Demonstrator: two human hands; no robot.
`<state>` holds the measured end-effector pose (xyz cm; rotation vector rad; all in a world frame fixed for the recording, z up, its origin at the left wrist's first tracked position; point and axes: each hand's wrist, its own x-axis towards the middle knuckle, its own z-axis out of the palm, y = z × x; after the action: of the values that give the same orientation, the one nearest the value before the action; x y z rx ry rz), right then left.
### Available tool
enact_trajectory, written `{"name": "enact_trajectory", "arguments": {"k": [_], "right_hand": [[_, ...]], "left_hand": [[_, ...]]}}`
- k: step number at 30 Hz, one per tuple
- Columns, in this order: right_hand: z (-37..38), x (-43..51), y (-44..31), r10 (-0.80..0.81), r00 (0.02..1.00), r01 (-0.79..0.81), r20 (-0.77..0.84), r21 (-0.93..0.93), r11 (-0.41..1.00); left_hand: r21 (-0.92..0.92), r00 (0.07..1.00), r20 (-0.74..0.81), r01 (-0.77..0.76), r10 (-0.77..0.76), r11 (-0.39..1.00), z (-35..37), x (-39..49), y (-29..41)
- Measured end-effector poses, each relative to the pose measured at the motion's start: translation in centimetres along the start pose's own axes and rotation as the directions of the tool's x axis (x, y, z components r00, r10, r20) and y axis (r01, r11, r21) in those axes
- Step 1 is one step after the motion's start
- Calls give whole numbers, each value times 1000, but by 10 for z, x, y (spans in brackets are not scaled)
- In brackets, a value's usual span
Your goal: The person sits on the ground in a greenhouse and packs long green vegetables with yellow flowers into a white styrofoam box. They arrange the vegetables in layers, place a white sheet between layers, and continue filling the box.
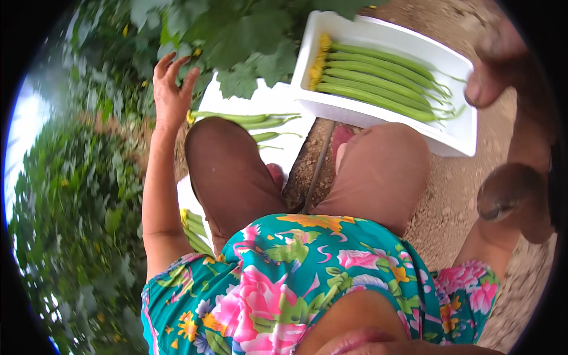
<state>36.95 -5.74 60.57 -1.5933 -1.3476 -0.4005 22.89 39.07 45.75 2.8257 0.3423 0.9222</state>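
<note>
My left hand is raised beside the broad green leaves, fingers apart and holding nothing. At the right, my right hand is blurred and partly in shadow; its thumb is close to the right end of a white foam box. Whether it touches the rim I cannot tell. Inside the box, several long green luffa gourds lie side by side, yellow blossoms at the left and thin stems at the right. More gourds rest on a white sheet, partly hidden by my left knee.
Dense leafy vines fill the left side. Other gourds lie beside my left thigh. A thin dark pipe or rod runs over the soil between my legs. Bare earth extends to the right, behind a blurred dark round object.
</note>
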Motion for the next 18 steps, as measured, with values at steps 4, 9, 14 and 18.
{"name": "enact_trajectory", "arguments": {"k": [4, 9, 14, 18], "right_hand": [[17, 10, 26, 114, 985, -126, 127, 84, 988], [69, 6, 53, 285, 880, -343, 381, 94, 935], [118, 19, 62, 274, 613, -333, 741, -72, 940], [155, 31, 64, 223, 510, -271, 831, -91, 958]], "left_hand": [[-83, 871, 109, 488, -479, 869, 11, -53, -93], [166, 622, 448, 648, -642, 744, 69, -179, -139], [201, 261, 827, 690, -498, 695, 143, -261, -99], [175, 113, 939, 654, -324, 736, 157, -298, -72]]}}
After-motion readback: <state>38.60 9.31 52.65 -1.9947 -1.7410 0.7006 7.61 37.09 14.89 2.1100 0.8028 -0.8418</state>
